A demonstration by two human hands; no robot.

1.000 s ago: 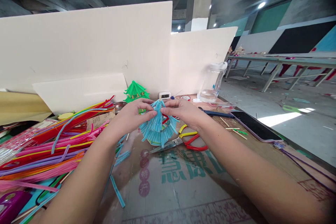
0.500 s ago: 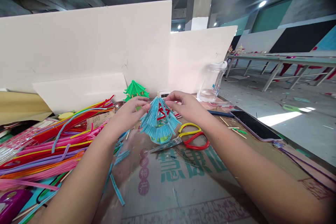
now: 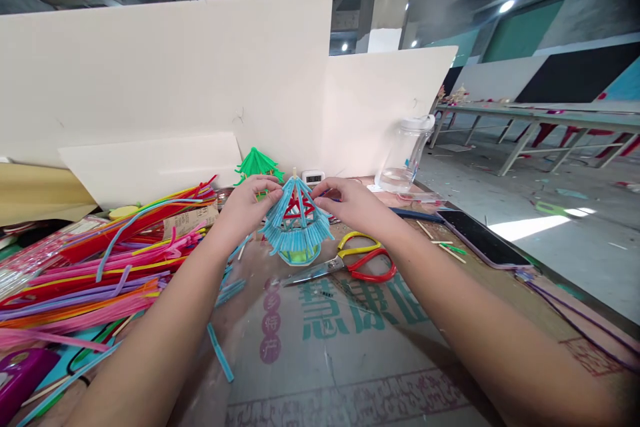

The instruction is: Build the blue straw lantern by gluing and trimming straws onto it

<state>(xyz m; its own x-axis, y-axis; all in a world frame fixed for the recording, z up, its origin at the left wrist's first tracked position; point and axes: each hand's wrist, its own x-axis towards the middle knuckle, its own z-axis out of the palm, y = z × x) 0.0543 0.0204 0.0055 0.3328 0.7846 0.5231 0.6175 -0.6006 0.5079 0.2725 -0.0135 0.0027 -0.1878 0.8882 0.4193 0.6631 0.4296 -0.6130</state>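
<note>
A small blue pipe-cleaner pavilion roof (image 3: 296,221) stands upright on the cardboard-covered table (image 3: 350,360), with red ribs showing inside and a green base under it. My left hand (image 3: 249,205) grips its left slope with the fingertips. My right hand (image 3: 347,203) pinches its right slope near the peak. A thin stick pokes up from the top.
Scissors (image 3: 350,264) with yellow and red handles lie just right of the roof. A heap of coloured pipe cleaners (image 3: 100,267) fills the left side. A green roof model (image 3: 257,164), a small timer (image 3: 313,177), a clear jar (image 3: 406,153) and a phone (image 3: 479,237) sit further back and right.
The blue roof was a folded fan held between both hands; it has opened into a cone and now sits upright on its base. Both hands moved slightly apart to its sides.
</note>
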